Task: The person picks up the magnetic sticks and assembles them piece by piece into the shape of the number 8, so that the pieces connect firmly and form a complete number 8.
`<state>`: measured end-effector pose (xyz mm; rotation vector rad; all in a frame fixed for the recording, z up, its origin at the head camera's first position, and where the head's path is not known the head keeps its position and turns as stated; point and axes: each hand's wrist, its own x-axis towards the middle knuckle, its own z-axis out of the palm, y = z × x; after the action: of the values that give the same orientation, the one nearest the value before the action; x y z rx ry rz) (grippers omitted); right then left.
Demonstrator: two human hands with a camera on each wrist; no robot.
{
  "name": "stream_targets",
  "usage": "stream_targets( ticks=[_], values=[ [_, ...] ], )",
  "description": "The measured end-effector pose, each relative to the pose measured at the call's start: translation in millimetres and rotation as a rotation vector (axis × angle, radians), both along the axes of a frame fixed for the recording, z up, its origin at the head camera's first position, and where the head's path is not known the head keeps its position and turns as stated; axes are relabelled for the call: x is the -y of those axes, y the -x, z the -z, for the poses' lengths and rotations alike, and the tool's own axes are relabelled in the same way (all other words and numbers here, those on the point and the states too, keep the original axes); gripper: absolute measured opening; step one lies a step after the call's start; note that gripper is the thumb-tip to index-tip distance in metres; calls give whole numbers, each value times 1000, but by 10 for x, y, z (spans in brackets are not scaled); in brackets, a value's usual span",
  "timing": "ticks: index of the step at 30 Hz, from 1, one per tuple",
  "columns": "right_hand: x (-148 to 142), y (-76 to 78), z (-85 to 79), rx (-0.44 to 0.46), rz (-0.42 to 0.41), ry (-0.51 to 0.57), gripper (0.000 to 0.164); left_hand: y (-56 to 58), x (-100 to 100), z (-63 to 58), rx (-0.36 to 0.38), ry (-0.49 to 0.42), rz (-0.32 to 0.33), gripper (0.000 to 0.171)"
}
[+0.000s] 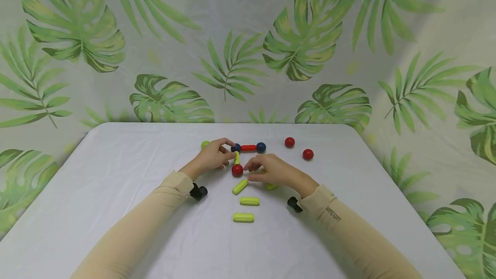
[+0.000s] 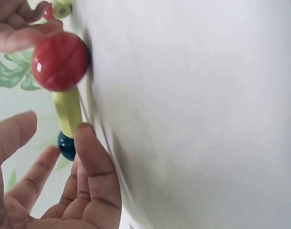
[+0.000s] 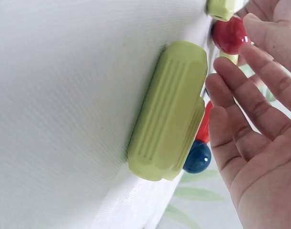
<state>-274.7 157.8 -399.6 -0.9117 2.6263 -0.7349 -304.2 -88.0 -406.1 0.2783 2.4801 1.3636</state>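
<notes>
Beige sleeves [image 1: 135,223] angle in from the lower corners of the head view as we find two hands facing each other near the frame's centre. The left hand [image 1: 213,154], fingers loosely bent and apart, reaches to a yellow-green rod [image 1: 237,158] and a blue ball [image 1: 236,148]; we cannot tell whether its fingertips touch them. The right hand [image 1: 273,170], palm inward and fingers gently curved, is relaxed beside a glossy red ball [image 1: 237,170], holding nothing. We see the ribbed rod running up the frame between the red ball and the blue one, from which a red rod [image 1: 248,148] extends rightward to a second blue ball [image 1: 261,147]. Loose yellow-green rods [image 1: 249,201] lie below centre on the white table [image 1: 201,249], while two red balls [image 1: 289,142] sit right of centre.
</notes>
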Motion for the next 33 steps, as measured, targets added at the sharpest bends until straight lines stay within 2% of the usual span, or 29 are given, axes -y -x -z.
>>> stream_targets(
  ticks=[10,16,24,33],
  values=[
    [9,-66,25,7,-35,2,29,-163,25,11,24,-28,138,41],
    [20,-70,48,-2,-53,-6,28,-194,45,31,36,2,195,41],
    [22,-50,75,-13,-78,7,25,-197,42,53,-1,36,226,40],
    [33,-26,112,-10,-71,7,21,-179,38,74,-21,40,222,35]
  ],
)
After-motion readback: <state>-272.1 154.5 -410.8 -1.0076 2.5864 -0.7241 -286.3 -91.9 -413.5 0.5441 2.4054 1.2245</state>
